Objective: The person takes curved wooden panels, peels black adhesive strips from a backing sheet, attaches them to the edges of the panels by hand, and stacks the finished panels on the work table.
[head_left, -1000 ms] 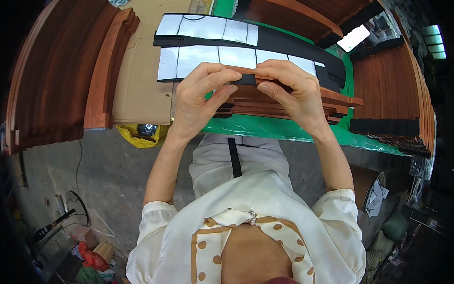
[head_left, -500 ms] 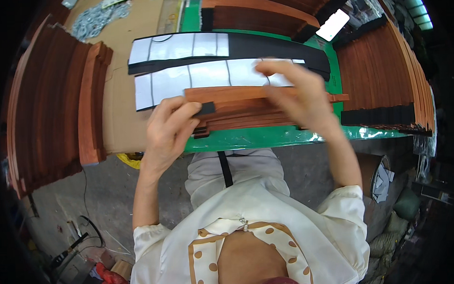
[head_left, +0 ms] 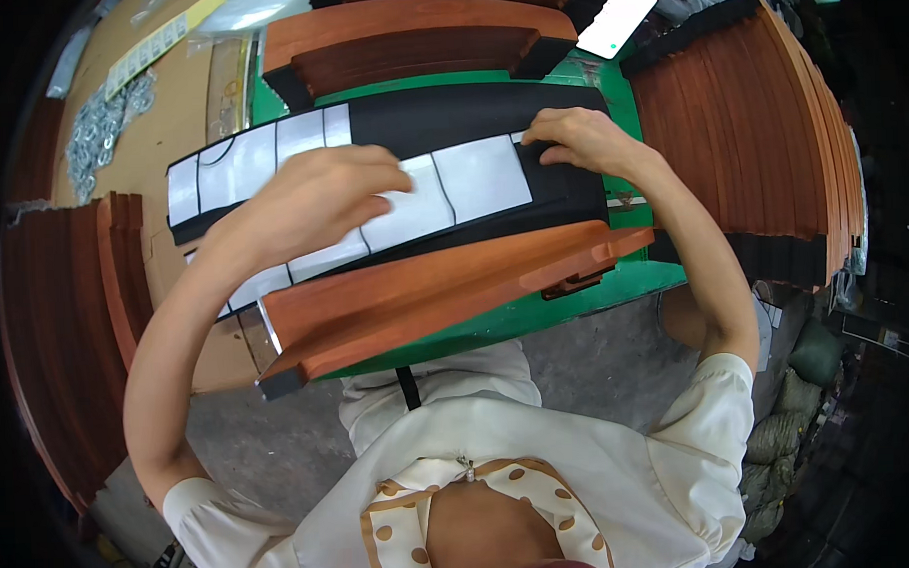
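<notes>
My left hand (head_left: 336,188), slightly blurred with its fingers stretched out, is over a white-faced sheet (head_left: 486,178) crossed by dark cut lines. At that sheet's right end my right hand (head_left: 585,139) touches the black surface, its bent fingers and thumb apart, beside a narrow white sliver (head_left: 516,138). A second black sheet (head_left: 419,115), partly white-faced, is behind. Nearer to me, a reddish-brown wooden piece (head_left: 425,290) lies slanting across the table's front edge, no hand on it. A dark pad (head_left: 283,382) is at its near left end.
Stacked wooden pieces stand at the left (head_left: 61,338) and right (head_left: 740,134). Another wooden piece (head_left: 416,30) lies behind the sheets, near a white-screened phone (head_left: 618,20). Metal rings (head_left: 99,146) lie on cardboard at the far left. Green covering (head_left: 496,318) shows along the front.
My left hand has left the wooden piece and dark pad and moved over the white-faced sheet. The wooden piece now slants, its left end nearer me. My view has shifted.
</notes>
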{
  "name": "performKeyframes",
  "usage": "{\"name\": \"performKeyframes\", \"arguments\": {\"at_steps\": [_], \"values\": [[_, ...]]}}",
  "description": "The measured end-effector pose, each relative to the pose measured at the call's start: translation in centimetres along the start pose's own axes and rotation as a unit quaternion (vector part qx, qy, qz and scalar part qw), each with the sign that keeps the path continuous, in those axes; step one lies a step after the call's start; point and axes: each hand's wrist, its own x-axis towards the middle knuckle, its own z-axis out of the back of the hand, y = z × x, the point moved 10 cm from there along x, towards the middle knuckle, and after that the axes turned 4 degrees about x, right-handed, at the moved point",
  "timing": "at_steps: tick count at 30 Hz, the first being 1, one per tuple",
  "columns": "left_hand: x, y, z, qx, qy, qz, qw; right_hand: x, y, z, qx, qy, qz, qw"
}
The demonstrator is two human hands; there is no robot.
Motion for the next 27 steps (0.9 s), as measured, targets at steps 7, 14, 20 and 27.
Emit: {"name": "performKeyframes", "arguments": {"at_steps": [7,14,20,27], "values": [[10.4,-3.8,-9.8,0.119,0.093,-0.149,0.977,0.4,-2.0,-2.0,-0.017,0.017,-0.023,0.999],[11.1,-3.4,-13.0,0.189,0.114,-0.17,0.96,1.0,-2.1,-2.1,-0.009,0.047,-0.041,0.998],[10.7,-3.8,-12.9,0.202,0.08,-0.168,0.962,0.5,-1.5,-1.5,-0.01,0.018,-0.035,0.999],[10.8,-3.7,-13.2,0.21,0.091,-0.163,0.96,-1.0,-4.6,-1.7,0.115,-0.082,-0.061,0.988]]}}
